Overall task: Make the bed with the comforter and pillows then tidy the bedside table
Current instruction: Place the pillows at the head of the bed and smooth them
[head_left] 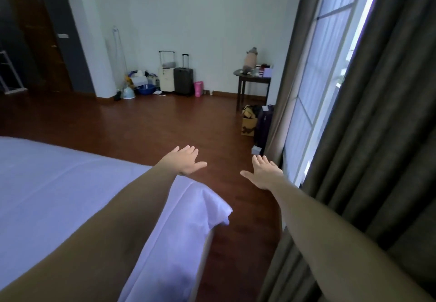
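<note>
Both hands are spread flat, holding nothing; the left hand (185, 161) hovers above the bed's near corner, the right hand (264, 174) over floor. The white fabric-covered bed (47, 183) stretches leftward, nearer the left hand.

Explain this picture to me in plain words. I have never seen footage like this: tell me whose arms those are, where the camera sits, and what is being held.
There is no machine here. The one picture comes from a wide-angle camera worn on a person's head, looking forward and down, so the two bare arms reaching out are the wearer's own. The left hand and the right hand are both spread flat with straight fingers; neither has a grip on anything. At lower left lies the bed, covered in white bedding with a loose corner hanging toward the wooden floor. On the right are a grey curtain and a window. Against the far wall stand two suitcases and a small dark table with things on it.
</note>
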Demonstrator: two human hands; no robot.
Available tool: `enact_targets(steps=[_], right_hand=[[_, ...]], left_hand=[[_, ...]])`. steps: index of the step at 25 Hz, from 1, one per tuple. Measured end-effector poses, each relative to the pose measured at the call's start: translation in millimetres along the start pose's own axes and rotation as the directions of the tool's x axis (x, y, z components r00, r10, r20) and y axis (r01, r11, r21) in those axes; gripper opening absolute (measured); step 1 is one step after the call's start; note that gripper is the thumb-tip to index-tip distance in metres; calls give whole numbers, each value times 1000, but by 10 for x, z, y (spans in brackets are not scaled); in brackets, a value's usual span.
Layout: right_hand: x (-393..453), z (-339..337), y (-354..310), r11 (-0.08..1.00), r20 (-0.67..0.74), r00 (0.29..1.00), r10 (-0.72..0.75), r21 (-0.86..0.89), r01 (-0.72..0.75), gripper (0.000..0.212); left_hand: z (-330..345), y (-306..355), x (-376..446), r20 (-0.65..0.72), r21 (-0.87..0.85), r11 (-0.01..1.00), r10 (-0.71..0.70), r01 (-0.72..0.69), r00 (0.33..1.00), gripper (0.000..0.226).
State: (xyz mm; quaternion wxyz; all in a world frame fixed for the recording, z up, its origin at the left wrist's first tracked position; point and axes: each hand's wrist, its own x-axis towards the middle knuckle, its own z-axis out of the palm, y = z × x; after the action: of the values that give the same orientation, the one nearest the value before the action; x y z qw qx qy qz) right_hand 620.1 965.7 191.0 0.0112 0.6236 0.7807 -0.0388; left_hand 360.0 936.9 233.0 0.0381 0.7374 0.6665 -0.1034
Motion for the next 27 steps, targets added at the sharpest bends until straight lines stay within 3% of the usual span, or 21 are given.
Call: enact_targets(steps=[11,19,27], right_hand=[[1973,-184,1026,997,2,997,71,24,-71,79],[3989,-293,1676,1000,38,999,-9,16,8,81],[5635,-349,1847,991,65,989,-135,10,135,82]], left_hand=[[-446,316,2464,35,53,996,70,-72,997,77],[-699,277,4178,58,-24,997,-71,73,996,78],[-845,-52,5431,98,-58,976,-202,208,975,78]])
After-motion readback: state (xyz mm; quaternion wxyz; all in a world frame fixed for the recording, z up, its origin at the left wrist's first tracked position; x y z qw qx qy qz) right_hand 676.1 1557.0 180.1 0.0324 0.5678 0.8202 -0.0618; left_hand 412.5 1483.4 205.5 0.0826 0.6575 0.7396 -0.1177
